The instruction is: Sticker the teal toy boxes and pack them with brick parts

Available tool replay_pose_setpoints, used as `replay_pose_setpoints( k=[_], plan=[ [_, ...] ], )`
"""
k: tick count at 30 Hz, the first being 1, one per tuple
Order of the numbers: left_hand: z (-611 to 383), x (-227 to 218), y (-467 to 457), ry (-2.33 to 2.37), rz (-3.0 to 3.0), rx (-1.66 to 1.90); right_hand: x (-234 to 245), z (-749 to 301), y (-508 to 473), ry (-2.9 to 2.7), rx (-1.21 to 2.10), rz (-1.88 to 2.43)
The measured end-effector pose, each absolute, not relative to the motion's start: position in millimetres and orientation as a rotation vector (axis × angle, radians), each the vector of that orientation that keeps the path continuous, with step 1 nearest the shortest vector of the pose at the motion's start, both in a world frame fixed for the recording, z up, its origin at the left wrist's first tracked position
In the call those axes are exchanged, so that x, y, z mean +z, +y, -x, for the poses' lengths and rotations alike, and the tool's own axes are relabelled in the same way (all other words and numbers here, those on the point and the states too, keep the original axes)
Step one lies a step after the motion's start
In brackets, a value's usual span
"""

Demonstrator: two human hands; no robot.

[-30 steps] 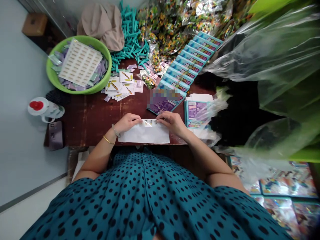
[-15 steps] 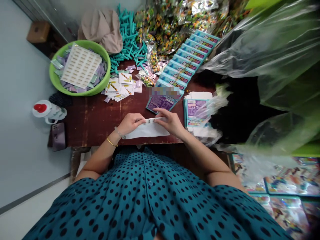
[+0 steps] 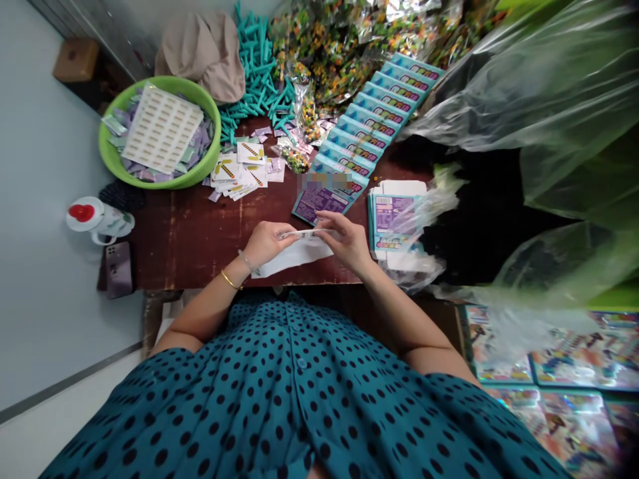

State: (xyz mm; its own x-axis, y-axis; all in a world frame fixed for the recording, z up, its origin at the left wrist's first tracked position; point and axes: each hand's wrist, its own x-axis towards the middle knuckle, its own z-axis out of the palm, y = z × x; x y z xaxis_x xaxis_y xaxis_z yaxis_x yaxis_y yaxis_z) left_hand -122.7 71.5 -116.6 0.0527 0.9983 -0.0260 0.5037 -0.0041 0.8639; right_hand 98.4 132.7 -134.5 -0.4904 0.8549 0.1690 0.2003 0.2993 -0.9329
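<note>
Between both hands is a white sheet (image 3: 293, 258), rolled or folded along its far edge, with small dark print there; whether it is paper or thin plastic I cannot tell. My left hand (image 3: 266, 243) is closed, pinching the left end of that edge. On the right end, my right hand (image 3: 347, 241) pinches it between thumb and fingers. The sheet's near part lies over the table's front edge. Just beyond my right hand is a purple-and-teal printed box (image 3: 319, 199), at the near end of an overlapping row of teal boxes (image 3: 367, 130).
Left stands a green basin (image 3: 104, 153) of small packets, with a mug (image 3: 94, 216) and phone (image 3: 118, 269) nearby. Instruction cards (image 3: 239, 173), teal plastic pieces (image 3: 254, 73) and bags of colourful beads (image 3: 339, 46) lie behind. At right are stacked flat boxes (image 3: 397, 219) and clear plastic (image 3: 499, 100).
Both hands have moved slightly away from my body with the sheet's far edge. That edge now looks more tightly folded over, and the sheet's right side has lifted a little.
</note>
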Motion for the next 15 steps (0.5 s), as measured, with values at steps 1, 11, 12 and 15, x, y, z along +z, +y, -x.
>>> replay_pose_setpoints(
  k=[1,11,12,15],
  plan=[
    [121.5,-116.1,71.4,1.537,-1.604,0.876,-134.6,-98.1,134.1,-1.848,1.233,0.948],
    [122.6,-112.9,79.8,1.406,-1.387,0.834,-146.8,-90.2,135.4,-1.667,1.163,0.998],
    [124.9,-112.6,81.6,1.39,-1.355,0.827,-145.1,-91.7,136.2,-1.739,1.078,1.01],
    [130.1,-111.2,85.8,1.366,-1.322,0.82,-135.3,-97.5,142.4,-1.977,0.826,0.958]
  ],
)
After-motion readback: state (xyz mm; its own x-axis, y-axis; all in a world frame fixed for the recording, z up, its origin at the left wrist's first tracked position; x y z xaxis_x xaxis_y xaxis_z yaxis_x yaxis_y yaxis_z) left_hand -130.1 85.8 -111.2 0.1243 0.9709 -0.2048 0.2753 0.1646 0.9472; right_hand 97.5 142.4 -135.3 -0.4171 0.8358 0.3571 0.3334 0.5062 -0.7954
